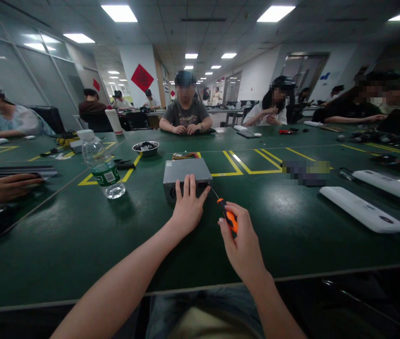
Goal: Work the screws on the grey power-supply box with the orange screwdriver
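Fingers of our left hand (188, 207) spread flat on the metal box (186, 178), bracing it; our right hand (243, 240) grips the screwdriver (228, 217), tip aimed at its side.

Your left hand (187, 207) extended forward, palm down, fingers spread and flat, forearm bare and angled in from lower left, your right hand (243, 241) nearer you, fingers curled in a closed grip, wrist slightly bent, forearm rising from lower right.
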A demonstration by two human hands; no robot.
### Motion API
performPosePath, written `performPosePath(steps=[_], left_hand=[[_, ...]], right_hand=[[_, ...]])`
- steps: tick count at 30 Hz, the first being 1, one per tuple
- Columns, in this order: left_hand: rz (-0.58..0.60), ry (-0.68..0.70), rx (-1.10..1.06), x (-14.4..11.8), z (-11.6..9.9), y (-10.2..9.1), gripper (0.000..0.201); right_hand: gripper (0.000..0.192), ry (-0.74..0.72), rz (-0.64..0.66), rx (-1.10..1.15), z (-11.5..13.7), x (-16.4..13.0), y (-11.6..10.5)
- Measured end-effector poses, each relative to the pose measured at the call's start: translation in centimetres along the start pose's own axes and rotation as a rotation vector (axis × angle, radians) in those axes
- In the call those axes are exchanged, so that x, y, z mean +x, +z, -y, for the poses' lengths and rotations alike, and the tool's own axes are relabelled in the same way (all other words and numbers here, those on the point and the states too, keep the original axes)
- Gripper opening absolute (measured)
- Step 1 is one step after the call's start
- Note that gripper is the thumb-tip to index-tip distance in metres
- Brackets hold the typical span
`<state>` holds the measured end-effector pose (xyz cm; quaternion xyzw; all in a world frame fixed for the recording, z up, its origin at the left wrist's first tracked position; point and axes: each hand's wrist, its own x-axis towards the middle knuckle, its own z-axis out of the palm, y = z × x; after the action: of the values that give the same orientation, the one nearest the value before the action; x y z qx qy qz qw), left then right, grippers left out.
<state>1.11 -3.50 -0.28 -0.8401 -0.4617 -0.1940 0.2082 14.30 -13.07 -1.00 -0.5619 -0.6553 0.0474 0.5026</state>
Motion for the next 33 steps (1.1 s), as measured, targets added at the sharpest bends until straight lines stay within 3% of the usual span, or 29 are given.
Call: performPosePath(steps=[13, 17, 24, 29, 33], left_hand=[[-0.005, -0.010, 0.002, 0.1, 0.0, -0.1, 0.054], [0.002, -0.009, 0.004, 0.1, -0.1, -0.1, 0.056], [0.004, -0.006, 0.021, 0.1, 0.0, -0.1, 0.056], [0.017, 0.002, 0.029, 0.1, 0.0, -0.4, 0.055], [-0.009, 0.004, 0.036, 0.2, 0.0, -0.3, 0.051]], right_hand=[[0.034, 0.062, -0.010, -0.100, 0.1, -0.1, -0.2], [0.032, 0.018, 0.001, -0.127, 0.1, 0.1, -0.3], [0.022, -0.244, 0.027, -0.294, 0.3, 1.7, -1.4], [0.022, -0.434, 0.136, -0.399, 0.9, 4.5, -2.9], [0.024, -0.628, 0.185, -0.383, 0.0, 7.2, -3.1]])
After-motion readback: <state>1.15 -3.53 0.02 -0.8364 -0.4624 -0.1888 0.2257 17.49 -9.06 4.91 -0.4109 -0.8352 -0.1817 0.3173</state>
